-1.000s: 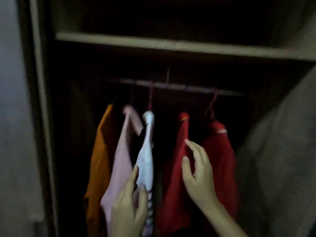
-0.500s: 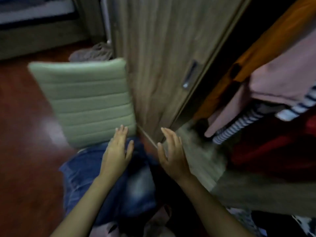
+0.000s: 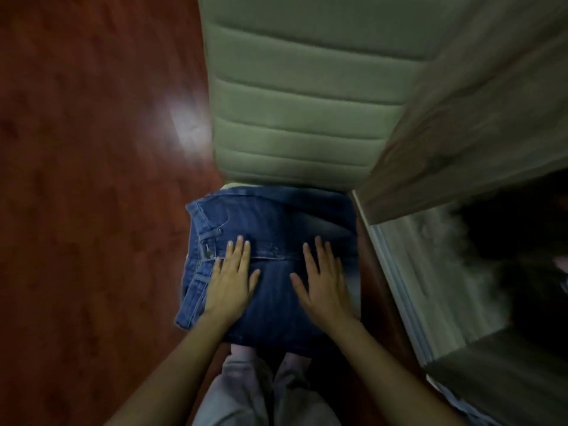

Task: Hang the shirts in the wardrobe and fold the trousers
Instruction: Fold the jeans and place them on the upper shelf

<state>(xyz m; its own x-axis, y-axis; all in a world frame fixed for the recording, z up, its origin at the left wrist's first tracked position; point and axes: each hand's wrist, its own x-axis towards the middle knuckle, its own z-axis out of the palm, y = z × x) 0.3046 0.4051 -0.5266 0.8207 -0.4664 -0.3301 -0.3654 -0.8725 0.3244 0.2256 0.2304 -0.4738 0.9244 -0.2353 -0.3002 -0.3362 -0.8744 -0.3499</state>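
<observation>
A pair of blue jeans (image 3: 276, 222) lies folded on a seat right below me, its waistband and button at the left. My left hand (image 3: 231, 278) rests flat on the left half of the denim with fingers straight. My right hand (image 3: 322, 279) lies flat on the right half, fingers spread. Both palms press down on the fabric. No shirts show in this view.
The padded green chair back (image 3: 301, 96) rises just beyond the jeans. A wooden wardrobe door (image 3: 479, 112) stands open at the right, with the wardrobe's pale floor panel (image 3: 430, 272) below it. Dark red wood floor (image 3: 92, 179) fills the left. My legs in light trousers (image 3: 246, 392) are underneath.
My view swung from the hanging shirts in the wardrobe down to the chair. Both hands dropped from the shirts and now lie flat on the jeans.
</observation>
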